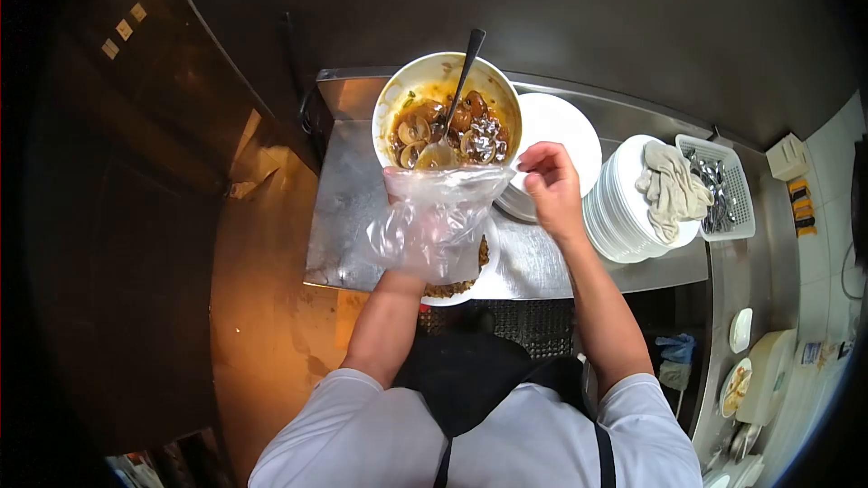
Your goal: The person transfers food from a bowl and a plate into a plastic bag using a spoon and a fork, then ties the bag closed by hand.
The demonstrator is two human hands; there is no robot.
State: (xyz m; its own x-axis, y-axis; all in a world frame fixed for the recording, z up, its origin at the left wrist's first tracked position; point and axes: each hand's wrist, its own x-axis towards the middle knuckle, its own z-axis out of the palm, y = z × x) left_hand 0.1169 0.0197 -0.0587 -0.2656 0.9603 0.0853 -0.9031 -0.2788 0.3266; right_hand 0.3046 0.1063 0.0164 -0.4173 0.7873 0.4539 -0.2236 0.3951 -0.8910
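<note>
A clear plastic bag (432,221) covers my left hand (411,239), which is inside it, over a plate of brownish food (459,287). The fingers of my right hand (549,185) pinch the bag's upper right edge and hold it open. Just beyond the bag's mouth stands a white bowl (447,72) full of saucy brown food, with a metal spoon (457,104) leaning in it, handle pointing away.
The steel counter (348,208) also carries white plates (565,126) behind my right hand, a taller plate stack (624,212) topped by a beige cloth (671,190), and a white cutlery basket (723,185). More dishes sit at lower right.
</note>
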